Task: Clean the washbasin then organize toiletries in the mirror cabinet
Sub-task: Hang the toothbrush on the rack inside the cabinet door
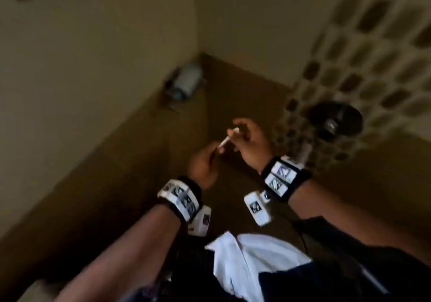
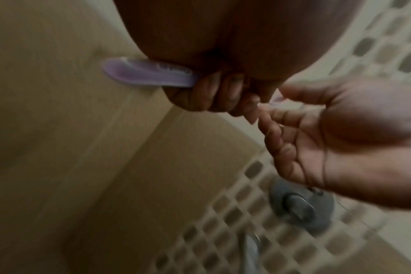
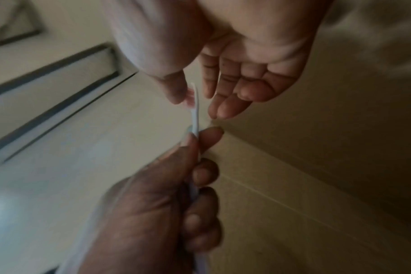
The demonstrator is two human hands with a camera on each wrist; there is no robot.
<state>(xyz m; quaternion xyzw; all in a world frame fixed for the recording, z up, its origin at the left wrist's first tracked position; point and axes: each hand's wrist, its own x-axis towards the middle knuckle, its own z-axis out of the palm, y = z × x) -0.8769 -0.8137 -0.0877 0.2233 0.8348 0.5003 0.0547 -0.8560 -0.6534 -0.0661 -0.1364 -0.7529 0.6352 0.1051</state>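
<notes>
Two hands meet in mid-air in front of a room corner, both on one toothbrush point(image 2: 148, 74). The left hand point(image 1: 204, 166) has its fingers curled round the handle; in the left wrist view the lilac bristle end sticks out past the curled fingers point(image 2: 214, 94). The right hand point(image 1: 248, 143) pinches the thin opposite end between thumb and fingertips, with the remaining fingers relaxed and spread. In the right wrist view the pale stem point(image 3: 195, 111) runs from the left fist up to the right thumb tip. The toothbrush is held clear of every surface, tilted, its upper end toward the right hand in the head view.

Behind the hands, plain beige walls meet a darker brown lower band. A mosaic tile strip point(image 1: 373, 52) runs on the right wall, with a dark round fitting point(image 1: 335, 121) mounted on it. A grey cylindrical object point(image 1: 186, 83) lies in the corner; blur hides its detail. Both wrists carry camera bands point(image 1: 283, 178).
</notes>
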